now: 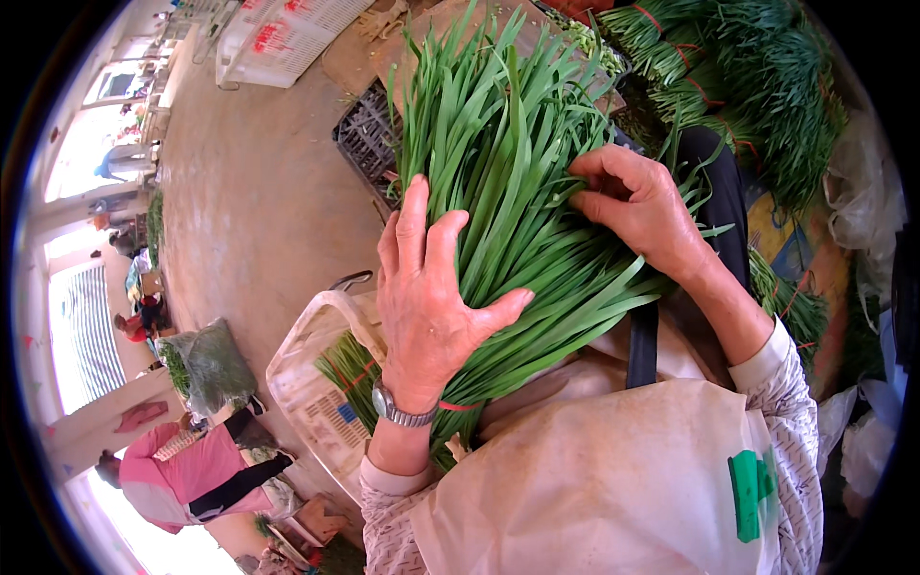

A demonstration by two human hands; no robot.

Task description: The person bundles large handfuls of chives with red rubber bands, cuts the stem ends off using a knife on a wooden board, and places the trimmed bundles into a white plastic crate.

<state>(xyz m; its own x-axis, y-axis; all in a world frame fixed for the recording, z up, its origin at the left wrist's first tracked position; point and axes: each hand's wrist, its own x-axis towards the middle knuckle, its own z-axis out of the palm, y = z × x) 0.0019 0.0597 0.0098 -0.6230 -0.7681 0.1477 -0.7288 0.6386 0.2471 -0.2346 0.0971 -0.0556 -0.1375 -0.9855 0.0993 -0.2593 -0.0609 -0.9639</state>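
A large bunch of garlic chives (517,182), long flat green leaves, lies fanned across my lap, with a red band (460,406) round its lower end. My left hand (422,297), a metal watch on its wrist, rests on the left side of the bunch with fingers and thumb spread. At the bunch's right edge is my right hand (640,206). Its thumb and forefinger are bent together in a pinch at the leaves, and the tips partly hide what is between them.
A white plastic basket (311,335) with a banded bunch stands at my left. Beyond it is a black crate (366,139). More banded bunches (738,86) are piled at the far right, near clear plastic bags (862,192). A person in pink (187,470) is off to the left.
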